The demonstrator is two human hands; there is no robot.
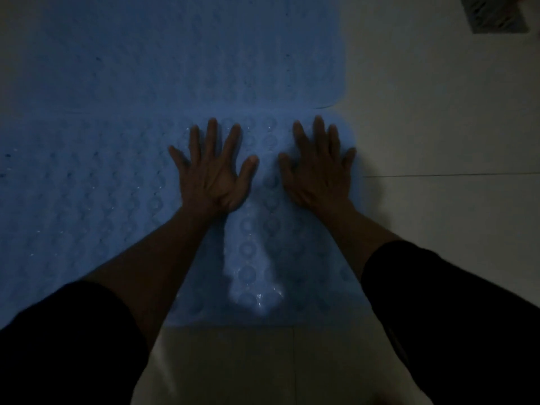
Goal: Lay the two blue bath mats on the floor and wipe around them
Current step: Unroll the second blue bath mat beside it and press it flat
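Observation:
Two blue bath mats lie flat on the pale tiled floor in dim light. The far mat [181, 54] fills the upper left, and its near edge overlaps the near mat [87, 200], which shows rows of round suction cups. My left hand [211, 168] presses palm-down on the near mat, fingers spread. My right hand [317, 165] lies flat beside it near the mat's right edge, fingers apart, its little finger at the rim. Neither hand holds anything.
Pale floor tiles [438, 127] stretch to the right of the mats, with a grout line running right. A grey square floor drain [493, 16] sits at the top right corner. More bare tile [233, 361] shows below the near mat's front edge.

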